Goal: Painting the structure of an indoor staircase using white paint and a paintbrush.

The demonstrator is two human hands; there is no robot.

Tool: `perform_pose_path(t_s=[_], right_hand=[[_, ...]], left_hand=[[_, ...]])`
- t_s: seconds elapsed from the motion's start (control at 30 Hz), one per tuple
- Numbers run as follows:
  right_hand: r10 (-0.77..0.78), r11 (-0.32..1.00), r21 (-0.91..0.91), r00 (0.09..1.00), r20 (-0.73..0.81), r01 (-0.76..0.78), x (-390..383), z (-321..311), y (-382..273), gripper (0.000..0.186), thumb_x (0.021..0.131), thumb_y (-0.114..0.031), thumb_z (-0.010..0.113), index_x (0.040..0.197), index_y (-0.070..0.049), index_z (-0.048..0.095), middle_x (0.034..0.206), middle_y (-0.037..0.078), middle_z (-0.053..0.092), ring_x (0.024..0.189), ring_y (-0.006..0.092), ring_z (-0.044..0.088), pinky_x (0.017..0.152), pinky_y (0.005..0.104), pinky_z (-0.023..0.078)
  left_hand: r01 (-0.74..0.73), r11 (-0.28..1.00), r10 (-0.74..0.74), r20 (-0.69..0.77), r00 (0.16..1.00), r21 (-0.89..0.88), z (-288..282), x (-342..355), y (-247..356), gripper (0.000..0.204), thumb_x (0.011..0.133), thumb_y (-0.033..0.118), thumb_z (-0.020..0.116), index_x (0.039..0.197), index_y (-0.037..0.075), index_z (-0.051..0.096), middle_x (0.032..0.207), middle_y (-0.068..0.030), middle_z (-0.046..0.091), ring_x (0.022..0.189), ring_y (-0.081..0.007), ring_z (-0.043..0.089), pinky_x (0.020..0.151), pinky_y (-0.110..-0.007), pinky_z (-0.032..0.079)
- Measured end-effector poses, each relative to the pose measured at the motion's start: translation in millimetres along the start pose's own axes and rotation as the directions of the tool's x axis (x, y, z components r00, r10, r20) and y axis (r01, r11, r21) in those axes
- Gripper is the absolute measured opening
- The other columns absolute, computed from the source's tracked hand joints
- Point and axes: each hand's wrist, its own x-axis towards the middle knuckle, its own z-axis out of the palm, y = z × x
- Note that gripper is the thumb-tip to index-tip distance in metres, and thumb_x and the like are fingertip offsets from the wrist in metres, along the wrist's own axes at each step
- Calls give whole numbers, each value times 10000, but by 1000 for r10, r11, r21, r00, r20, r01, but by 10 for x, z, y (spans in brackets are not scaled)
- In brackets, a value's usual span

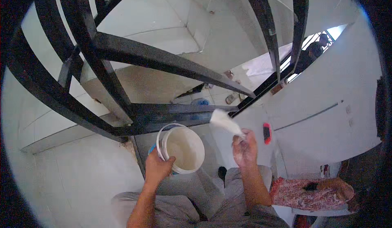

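A small white bucket (183, 148) with pale, creamy stuff inside is in my left hand (159, 166). The thumb hooks over its rim and the fingers go round the outer side, near a patch of blue. Its thin white handle stands up along the left of the rim. My right hand (245, 148), whitish with smears, grips a putty knife (226, 122). The broad white blade points up and left, blurred, above and to the right of the bucket and apart from it.
Dark metal railings (163, 62) cross ahead and to the left. A red-and-black object (267, 133) lies right of my right hand. Pink patterned cloth (302, 191) is at lower right, a person (312, 52) far right, and sandals (232, 98) on the floor beyond.
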Motion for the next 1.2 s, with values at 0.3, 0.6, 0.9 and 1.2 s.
perform_pose_path(t_s=[0.3,0.6,0.9,1.2], right_hand=[[-463,884,-87,886,-22,460,704,1093,-550,475,1019,-332,563,1288,59,540,931,167,692,764,205,629,630,326,494],[-617,775,-115,784,70,621,1395,1548,-494,433,1035,-262,538,1303,78,545,995,214,703,746,209,638,665,348,524],[-598,778,-269,801,-42,567,1259,1400,-355,408,1030,-237,537,1297,71,556,962,181,699,781,172,613,676,303,479],[-680,719,-184,733,14,670,1302,1835,-536,405,1027,-259,554,1275,61,564,960,195,697,775,174,611,676,310,479]], left_hand=[[99,987,-93,54,994,-130,-28,51,41,479,744,117,738,1184,-29,614,831,-233,715,545,-285,698,602,-406,577],[136,989,-138,-20,990,-63,3,57,39,442,739,140,756,1130,-23,630,799,-199,718,568,-284,700,637,-405,577],[95,995,-95,-15,995,-7,-52,49,-14,469,743,134,760,1158,-20,608,831,-207,720,600,-298,707,668,-417,577],[69,995,-66,55,996,-67,30,56,-96,507,749,140,762,1204,-12,600,896,-218,726,660,-316,723,717,-432,576]])
